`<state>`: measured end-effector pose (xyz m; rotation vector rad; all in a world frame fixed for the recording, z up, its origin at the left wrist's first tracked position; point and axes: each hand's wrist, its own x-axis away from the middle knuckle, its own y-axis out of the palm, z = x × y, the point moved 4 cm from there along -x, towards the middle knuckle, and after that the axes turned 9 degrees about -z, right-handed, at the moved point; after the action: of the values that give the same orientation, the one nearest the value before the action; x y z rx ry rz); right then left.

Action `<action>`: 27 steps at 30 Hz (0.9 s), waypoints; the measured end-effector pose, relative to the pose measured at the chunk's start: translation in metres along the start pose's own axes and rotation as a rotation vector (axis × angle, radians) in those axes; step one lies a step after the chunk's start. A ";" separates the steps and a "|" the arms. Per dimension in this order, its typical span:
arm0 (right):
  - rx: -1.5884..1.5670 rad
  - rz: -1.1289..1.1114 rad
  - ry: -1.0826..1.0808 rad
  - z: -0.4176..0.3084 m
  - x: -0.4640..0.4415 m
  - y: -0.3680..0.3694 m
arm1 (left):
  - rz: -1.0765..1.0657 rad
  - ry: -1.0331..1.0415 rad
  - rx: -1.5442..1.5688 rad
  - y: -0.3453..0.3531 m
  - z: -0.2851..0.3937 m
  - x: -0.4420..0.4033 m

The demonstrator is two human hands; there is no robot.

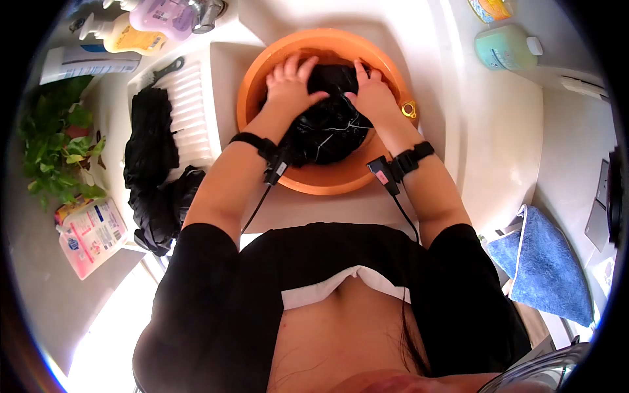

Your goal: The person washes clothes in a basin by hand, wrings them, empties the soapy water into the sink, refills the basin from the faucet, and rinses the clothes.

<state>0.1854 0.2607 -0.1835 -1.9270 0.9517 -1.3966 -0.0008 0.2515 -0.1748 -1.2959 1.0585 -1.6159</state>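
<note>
A round orange basin point(319, 187) holds a wet, bunched black garment point(334, 131) with thin pale cords or threads across it. My left hand point(290, 90) rests at the garment's upper left, fingers spread and palm down. On the upper right, my right hand point(375, 97) lies against the cloth with its fingers stretched out. Both thumbs point inward over the fabric, and neither hand is closed round it. The fingertips reach toward the basin's far side. A small yellow ring-shaped item point(409, 109) sits at the basin's right rim.
Another black garment point(151, 137) lies over the ribbed white washboard point(190, 108) on the left, near a dark-handled brush point(169, 69). Pump bottles point(134, 36), a plant point(65, 147) and a pink-white pack point(94, 237) line that side. At right are a green bottle point(508, 48) and blue towel point(544, 262).
</note>
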 end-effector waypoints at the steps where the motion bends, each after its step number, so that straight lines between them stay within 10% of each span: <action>1: 0.051 -0.049 0.005 -0.004 -0.003 0.006 | -0.083 0.061 -0.096 0.002 0.013 0.003; 4: 0.159 -0.196 0.057 -0.017 -0.020 0.034 | -0.413 0.024 -0.181 0.026 0.028 -0.004; 22: 0.508 -0.208 -0.003 -0.016 -0.042 0.062 | -0.552 -0.026 -0.284 0.056 0.028 -0.033; 27: 0.082 -0.433 -0.018 -0.013 -0.031 0.034 | -0.677 -0.241 -0.086 0.052 0.012 -0.033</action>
<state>0.1592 0.2658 -0.2231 -2.1620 0.4720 -1.6191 0.0208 0.2633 -0.2324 -1.9943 0.5668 -1.8293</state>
